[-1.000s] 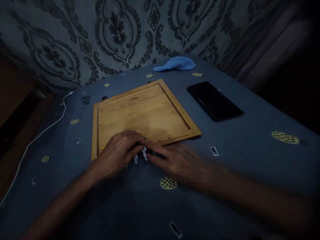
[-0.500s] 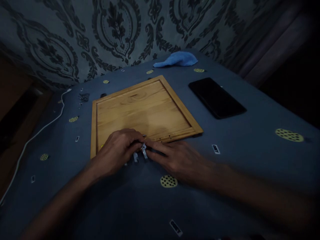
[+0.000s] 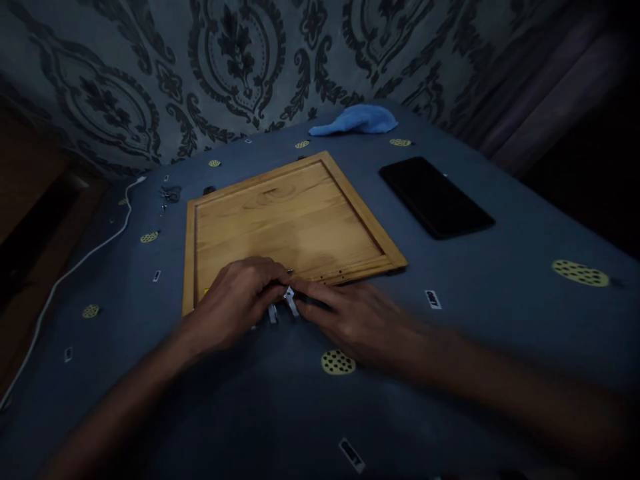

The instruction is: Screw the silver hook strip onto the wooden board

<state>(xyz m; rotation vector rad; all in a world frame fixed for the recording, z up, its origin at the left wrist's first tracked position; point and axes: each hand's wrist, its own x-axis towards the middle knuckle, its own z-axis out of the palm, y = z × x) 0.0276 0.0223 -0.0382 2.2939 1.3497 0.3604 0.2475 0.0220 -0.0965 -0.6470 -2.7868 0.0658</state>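
Note:
A framed wooden panel (image 3: 270, 213) lies on the dark blue cloth, with small dark holes along its near edge. At that edge my left hand (image 3: 235, 297) is closed, thumb and index fingertips pinched against a small shiny metal fitting (image 3: 291, 303). From the other side my right hand (image 3: 350, 317) has its fingertips together on the same fitting, its index fingertip meeting the left one. A second metal strip (image 3: 273, 313) hangs just left of it, below the panel's edge. A small bit of metal (image 3: 290, 271) shows above the left fingertips; the fingers hide the rest.
Right of the panel lies a black phone-like slab (image 3: 437, 198). A blue cloth (image 3: 357, 120) is heaped near the patterned wall. Small metal pieces (image 3: 171, 193) sit beyond the panel's left side, and a white cable (image 3: 93, 253) runs along the left edge.
The lower end of the metal fitting has swung slightly right between my fingertips. Both hands keep their place at the panel's near edge. The whole view has shifted slightly.

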